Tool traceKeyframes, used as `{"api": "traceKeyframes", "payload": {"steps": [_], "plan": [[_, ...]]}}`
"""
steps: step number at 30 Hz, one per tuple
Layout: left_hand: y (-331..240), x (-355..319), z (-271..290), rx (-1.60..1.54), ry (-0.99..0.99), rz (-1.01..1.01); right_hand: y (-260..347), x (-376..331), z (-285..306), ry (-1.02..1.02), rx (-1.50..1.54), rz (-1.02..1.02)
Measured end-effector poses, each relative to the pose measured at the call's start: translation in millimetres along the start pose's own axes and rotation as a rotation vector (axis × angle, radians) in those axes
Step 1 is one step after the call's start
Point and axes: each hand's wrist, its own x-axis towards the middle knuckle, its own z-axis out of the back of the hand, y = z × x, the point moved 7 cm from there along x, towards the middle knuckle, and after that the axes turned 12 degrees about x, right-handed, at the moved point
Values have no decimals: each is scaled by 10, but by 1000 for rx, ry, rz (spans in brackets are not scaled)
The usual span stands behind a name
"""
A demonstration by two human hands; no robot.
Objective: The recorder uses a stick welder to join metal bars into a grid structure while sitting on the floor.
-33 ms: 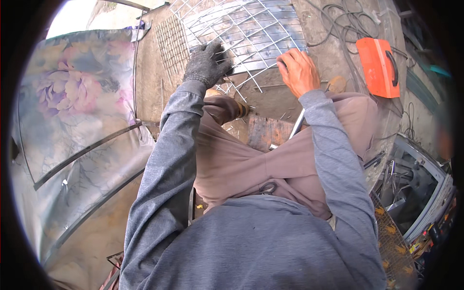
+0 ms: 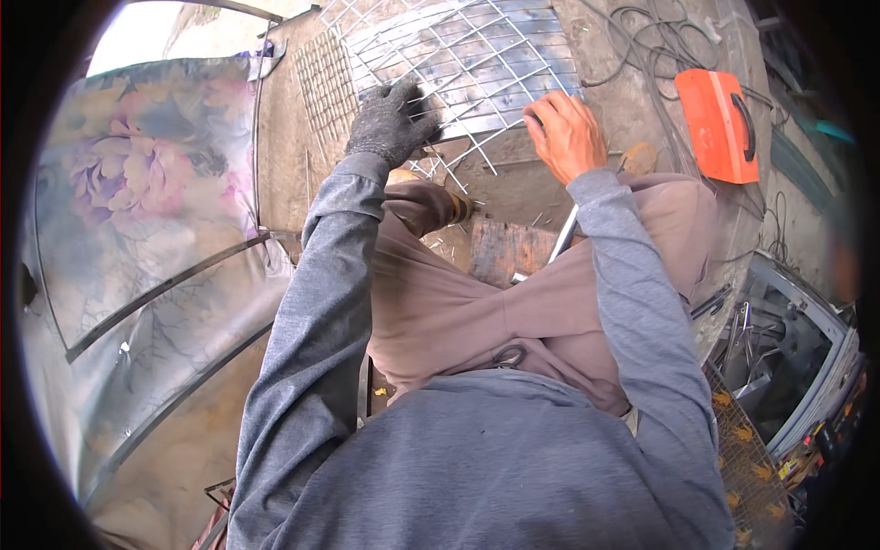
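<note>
A wire mesh [image 2: 467, 57] of crossed thin metal rods lies askew over a shiny flat metal sheet [image 2: 550, 37], its loose rod ends sticking out toward me. My left hand [image 2: 390, 124], in a dark grey glove, bends its fingers over the left near part of the mesh. At the right near side, my bare right hand [image 2: 570, 137] has its fingers curled with the tips at the mesh's edge. The undersides of the fingers of both hands are hidden.
Another mesh piece [image 2: 325, 87] lies left of the sheet. An orange case [image 2: 710, 128] with a black handle and tangled cables [image 2: 655, 41] are on the right. A floral sheet [image 2: 137, 183] covers the left. Below it stands a grey bin [image 2: 779, 357] with tools at right.
</note>
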Motion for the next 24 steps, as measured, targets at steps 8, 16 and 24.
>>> {"api": "traceKeyframes", "payload": {"steps": [8,16,24], "plan": [[1,-69,-65,68,93,7,-37,-10,12,-10,-3,13],[-163,-356,32,176,23,-2,110,-68,147,-37,22,7],[-58,-662,405,-77,-32,10,73,-195,338,-60,39,-35]]}}
